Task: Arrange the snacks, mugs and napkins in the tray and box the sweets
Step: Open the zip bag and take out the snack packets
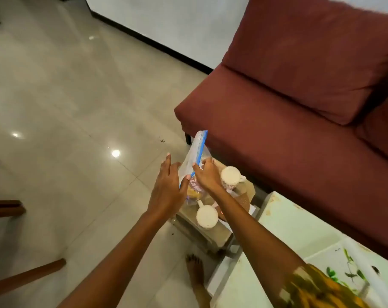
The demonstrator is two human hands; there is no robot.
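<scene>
Fingers of the right hand (207,174) curl round the blue seal strip (201,145) of a clear zip bag (192,156), thumb and forefinger pinching it partway along. The bag stands tilted, its free corner rising up and away from that pinch. Just left of the pinch, the left hand (166,192) is spread with its fingers straight; its thumb tip touches the lower end of the strip and grips nothing. Inside the bag, below the pinch, sits a snack packet (194,188) with yellow and pink on it, though its print is too blurred to read.

Directly under both hands is a tray (210,236). One pale mug (230,175) stands upright just right of the pinching hand, and a second mug (207,216) stands nearer the person, beneath the right wrist. Something brown, possibly napkins, lies under the right forearm. A maroon sofa (299,107) stands beyond the grip to the right, and a pale table (288,223) lies under the right elbow.
</scene>
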